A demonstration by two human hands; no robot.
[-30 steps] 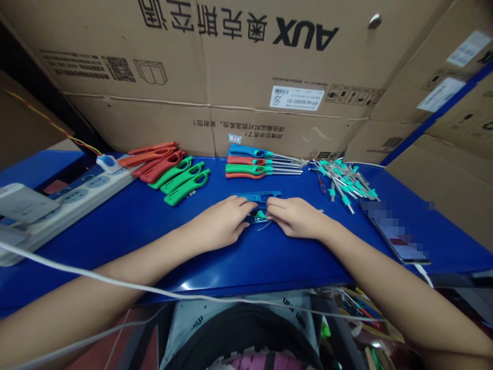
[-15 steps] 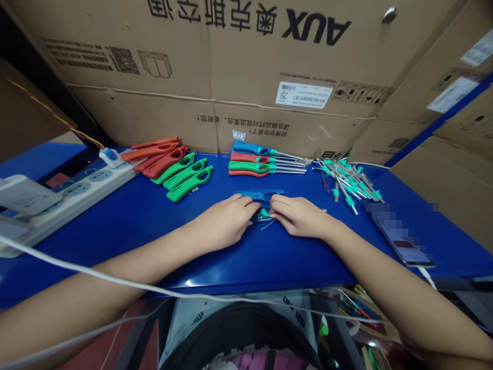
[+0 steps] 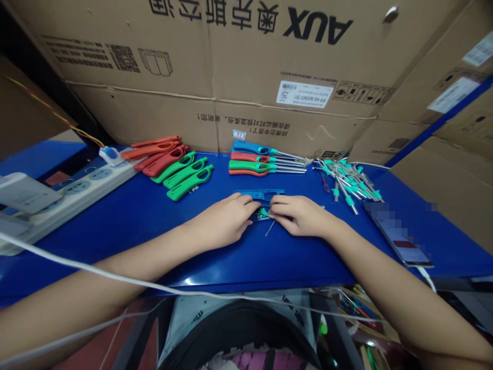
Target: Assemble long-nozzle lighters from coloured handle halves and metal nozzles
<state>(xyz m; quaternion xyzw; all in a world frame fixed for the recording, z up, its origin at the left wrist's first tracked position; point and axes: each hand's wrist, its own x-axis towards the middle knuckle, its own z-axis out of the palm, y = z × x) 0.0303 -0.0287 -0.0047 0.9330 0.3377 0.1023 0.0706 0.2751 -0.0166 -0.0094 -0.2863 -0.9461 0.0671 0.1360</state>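
My left hand point(image 3: 230, 220) is closed, its thumb and fingers pinched on the left part of a blue lighter handle shell lying mostly hidden under both hands. In the gap between the hands show a teal plastic piece point(image 3: 264, 211) and thin pale wires. My right hand point(image 3: 298, 215) is closed at the teal piece, fingertips pinched together; what they grip is hidden. From below the right fingertips a thin grey strip point(image 3: 270, 227) sticks out toward me. Just beyond the fingers lies another blue handle shell point(image 3: 265, 195).
Orange, red and green handle shells point(image 3: 188, 177) lie at the left, by a white power strip point(image 3: 92, 180). Several assembled lighters point(image 3: 250, 167) are stacked at the back. Teal-collared metal tubes point(image 3: 348, 182), a small screwdriver point(image 3: 325, 184) and a phone point(image 3: 400, 234) lie right. A white cable point(image 3: 154, 288) crosses in front.
The thin strip at my right fingertips has swung to point more downward toward me. My right fingers have shifted very slightly; my left hand stays in place.
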